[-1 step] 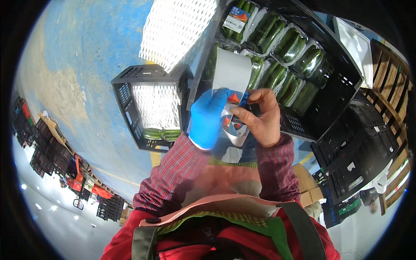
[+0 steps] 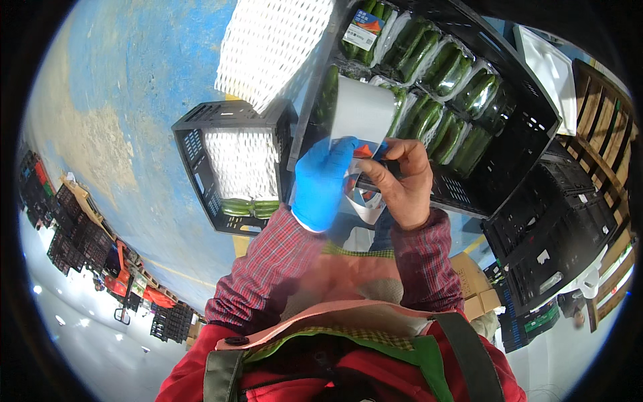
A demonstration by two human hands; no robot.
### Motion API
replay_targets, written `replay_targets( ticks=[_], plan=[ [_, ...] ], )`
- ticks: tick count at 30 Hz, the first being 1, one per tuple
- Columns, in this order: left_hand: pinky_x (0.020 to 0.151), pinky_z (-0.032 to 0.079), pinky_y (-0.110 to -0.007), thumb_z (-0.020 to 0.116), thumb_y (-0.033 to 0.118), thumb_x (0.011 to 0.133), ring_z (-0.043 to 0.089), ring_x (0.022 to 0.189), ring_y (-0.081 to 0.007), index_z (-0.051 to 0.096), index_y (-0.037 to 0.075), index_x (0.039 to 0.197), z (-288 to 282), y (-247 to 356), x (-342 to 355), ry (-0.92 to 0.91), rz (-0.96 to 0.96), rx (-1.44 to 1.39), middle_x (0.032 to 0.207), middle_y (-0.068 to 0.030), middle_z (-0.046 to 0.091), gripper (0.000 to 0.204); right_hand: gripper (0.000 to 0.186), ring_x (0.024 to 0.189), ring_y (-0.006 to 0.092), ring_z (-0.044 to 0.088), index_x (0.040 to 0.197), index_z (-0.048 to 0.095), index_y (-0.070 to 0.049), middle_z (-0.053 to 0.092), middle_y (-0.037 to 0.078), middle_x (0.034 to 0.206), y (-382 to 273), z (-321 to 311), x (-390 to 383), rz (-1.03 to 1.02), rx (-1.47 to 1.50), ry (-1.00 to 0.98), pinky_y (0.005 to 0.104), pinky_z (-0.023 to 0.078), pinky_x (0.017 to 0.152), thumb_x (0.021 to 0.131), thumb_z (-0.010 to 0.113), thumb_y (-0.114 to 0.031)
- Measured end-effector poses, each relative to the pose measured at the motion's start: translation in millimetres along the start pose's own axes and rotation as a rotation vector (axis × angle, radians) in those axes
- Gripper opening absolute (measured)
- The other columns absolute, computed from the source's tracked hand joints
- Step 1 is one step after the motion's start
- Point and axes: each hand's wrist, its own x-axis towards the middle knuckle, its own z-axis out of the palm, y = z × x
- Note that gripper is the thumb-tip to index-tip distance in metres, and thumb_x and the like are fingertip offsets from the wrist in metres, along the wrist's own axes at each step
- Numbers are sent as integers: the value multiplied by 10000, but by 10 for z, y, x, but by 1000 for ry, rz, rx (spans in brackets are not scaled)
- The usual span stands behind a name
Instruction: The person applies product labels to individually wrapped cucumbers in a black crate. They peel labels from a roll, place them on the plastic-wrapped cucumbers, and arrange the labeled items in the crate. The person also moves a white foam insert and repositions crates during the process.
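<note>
A strip of labels (image 2: 362, 110) with pale backing curves up over the crate's near edge, and its lower part hangs in a loop between my hands. My left hand (image 2: 320, 184), in a blue glove, is closed on the strip's left edge. My bare right hand (image 2: 405, 177) pinches at the right edge of a blue and orange label, thumb and forefinger together. Just beyond, a large black crate (image 2: 455, 194) holds several wrapped packs of cucumbers (image 2: 445, 70). One pack at the far left bears a label (image 2: 364, 30) of similar colours.
At my left stands a smaller black crate (image 2: 191, 157) with white foam netting (image 2: 241, 161) and cucumbers inside. More white netting (image 2: 271, 47) lies beyond it. Stacked black crates (image 2: 556, 221), a cardboard box (image 2: 474, 285) and a wooden pallet (image 2: 606, 134) are at the right.
The strip's upper part has shifted slightly to the right. My right hand's fingers have moved a little at the label's edge; my left hand stays nearly in place.
</note>
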Motion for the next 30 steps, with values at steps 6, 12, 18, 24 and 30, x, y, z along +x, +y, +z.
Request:
replay_targets(
  ticks=[6,12,18,24,30],
  plan=[
    [638,475,-229,522,277,1026,610,745,-110,663,-6,1038,162,355,-110,82,-228,-246,886,-49,681,317,301,859,110,605,939,480,-47,598,47,972,-4,-30,-32,-42,230,47,261,519,783,827,733,75],
    [827,537,-318,515,196,967,601,1079,-183,547,29,1328,168,564,-103,-17,-182,-274,1271,-127,583,399,313,900,124,611,991,498,-33,611,43,943,-88,-109,-138,17,464,-35,275,520,825,819,718,109],
    [949,514,-420,631,-71,789,561,1204,-366,554,3,1338,41,795,164,34,867,739,1440,-225,450,559,438,876,156,661,1193,493,16,652,105,996,-155,-324,-241,111,426,40,282,547,796,827,718,98],
    [1023,438,-515,746,172,733,581,1192,-340,732,248,1112,160,734,452,-322,1091,1088,1257,-30,658,387,486,866,150,661,1201,532,30,674,88,952,-202,-505,-341,93,194,-39,287,548,795,781,776,57],
    [1047,413,-523,719,213,732,569,1221,-307,736,215,923,191,666,544,-241,1156,1091,1204,7,682,192,498,847,156,667,1242,511,43,672,91,959,-112,-637,-312,201,348,-58,295,571,806,809,757,45]
  ],
)
